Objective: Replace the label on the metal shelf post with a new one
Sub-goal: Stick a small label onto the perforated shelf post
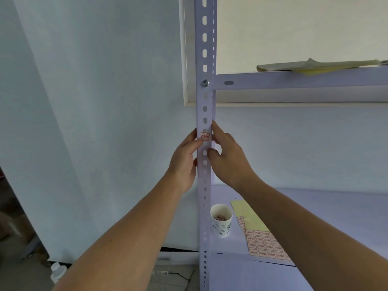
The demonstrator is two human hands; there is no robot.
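Stuck flat on the front face of the metal shelf post (204,59), over one of its slots, well below the bolt (205,83) and the upper shelf (294,80): a small white label (205,136) with red print. Likely paper-thin, featherweight, limp once free, and prone to tearing or leaving scraps if yanked. Best lifted at a corner or edge with a nail, then peeled slowly and low along the steel. Rigid and smooth underneath, so no give from the post, only the adhesive to beat.

Left hand (184,162) reaching in from the left, thumb tip on the label's lower left edge, fingers out of sight behind the post. Impossible to say whether pinching a lifted corner or merely pressing. Right hand (228,158) bracketing the post from the right: index finger laid straight up the right edge beside the label, thumb bent onto the front face just below it. By the look of it, a light pinch on the steel.

Replacement stock on the lower shelf (315,206), to the right: a sheet of labels (264,242) in rows, partly under the right forearm, just right of a paper cup (221,222) holding small scraps of unclear kind. Red writing on the label too small to read. No sign either way of a lifted edge. Post cut off at top and bottom by the frame.
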